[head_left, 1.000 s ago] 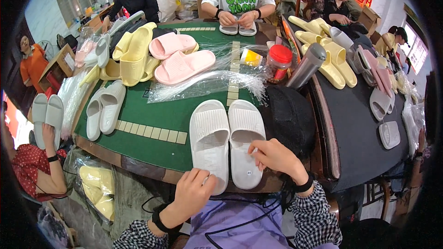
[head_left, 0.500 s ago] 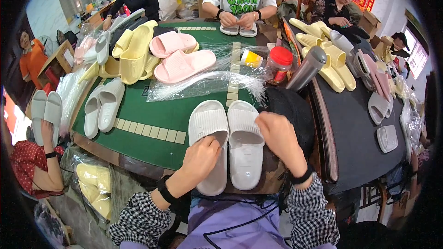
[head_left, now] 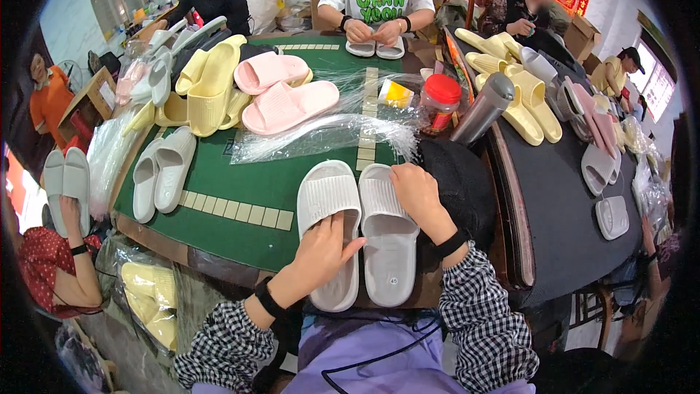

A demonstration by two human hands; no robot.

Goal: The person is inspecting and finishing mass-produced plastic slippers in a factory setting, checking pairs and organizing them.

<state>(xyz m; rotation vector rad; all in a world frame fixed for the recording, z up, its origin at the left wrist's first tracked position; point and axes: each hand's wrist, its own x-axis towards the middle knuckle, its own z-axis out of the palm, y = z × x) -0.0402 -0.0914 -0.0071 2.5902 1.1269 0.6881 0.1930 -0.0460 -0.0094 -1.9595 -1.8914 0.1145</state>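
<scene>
Green table: we kept the pale grey slipper pair side by side at its near edge (soles down, for matching). Left hand lay open-fingered on one; right hand loosely cupped the other's strap.

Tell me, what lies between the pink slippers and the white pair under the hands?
In the head view, crumpled clear plastic wrap on green table felt separates the pink slippers from the white pair.
</scene>
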